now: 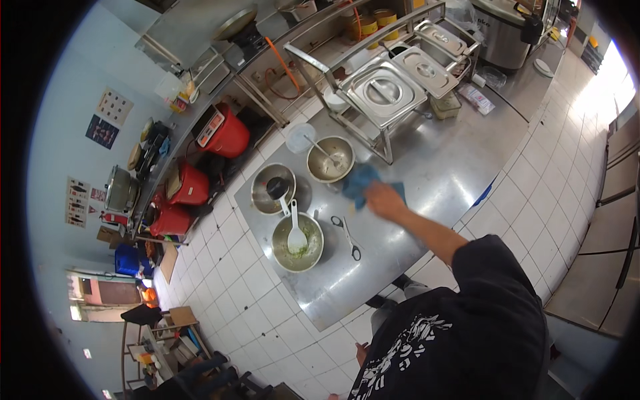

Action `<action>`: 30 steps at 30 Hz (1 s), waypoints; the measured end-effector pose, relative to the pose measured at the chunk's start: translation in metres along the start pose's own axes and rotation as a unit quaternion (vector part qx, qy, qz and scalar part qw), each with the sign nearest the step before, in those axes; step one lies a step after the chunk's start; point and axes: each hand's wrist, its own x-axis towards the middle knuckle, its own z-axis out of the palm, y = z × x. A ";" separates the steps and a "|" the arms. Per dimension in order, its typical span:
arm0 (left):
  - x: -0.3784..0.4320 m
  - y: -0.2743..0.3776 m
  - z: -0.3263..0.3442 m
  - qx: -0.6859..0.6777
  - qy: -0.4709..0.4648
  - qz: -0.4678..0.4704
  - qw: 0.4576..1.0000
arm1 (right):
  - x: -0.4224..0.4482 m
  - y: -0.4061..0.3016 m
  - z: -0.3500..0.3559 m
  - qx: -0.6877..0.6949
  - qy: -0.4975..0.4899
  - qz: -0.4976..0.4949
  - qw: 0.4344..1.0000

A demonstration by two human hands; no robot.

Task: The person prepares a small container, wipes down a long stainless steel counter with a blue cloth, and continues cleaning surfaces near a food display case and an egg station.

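Note:
My right hand [384, 201] reaches over a stainless steel table [415, 235] and grips a bunched blue cloth [357, 184] against its top. The cloth lies beside a steel bowl [320, 165] holding a spoon or similar utensil. A pair of scissors [346, 235] rests partly opened on the table. Left of them, a steel bowl [280, 257] with green residue holds a white rice paddle [297, 235]. Another steel bowl [257, 200] has a black ladle [276, 187] in it. My left hand [362, 353] shows only partly, low beside my black shirt; whether it holds anything is hidden.
A metal rack [387, 147] with lidded steel food pans [415, 102] stands at the table's far side. Near it are a plastic lid [301, 138] and a small container [446, 106]. Red buckets [227, 135] sit under the left counter. A person in orange [149, 296] is in the distance.

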 end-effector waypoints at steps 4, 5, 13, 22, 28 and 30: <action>-0.023 0.021 0.004 -0.020 0.011 0.025 0.999 | 0.017 -0.007 0.014 -0.053 -0.022 0.099 0.993; -0.020 0.011 -0.003 -0.022 0.019 0.006 1.000 | -0.001 -0.029 0.018 -0.058 -0.019 0.054 0.997; 0.043 -0.022 0.000 0.058 -0.034 0.028 0.997 | -0.238 0.023 -0.095 0.082 -0.153 -0.031 0.984; 0.068 0.022 -0.013 0.117 -0.098 0.004 0.988 | -0.230 0.106 -0.205 -0.007 0.199 0.521 0.830; 0.038 0.115 -0.006 0.085 -0.082 0.027 0.993 | -0.125 -0.014 -0.084 0.022 -0.019 0.197 0.980; 0.028 0.127 -0.007 0.072 -0.060 0.036 0.995 | -0.123 -0.046 -0.061 -0.048 0.017 0.113 0.992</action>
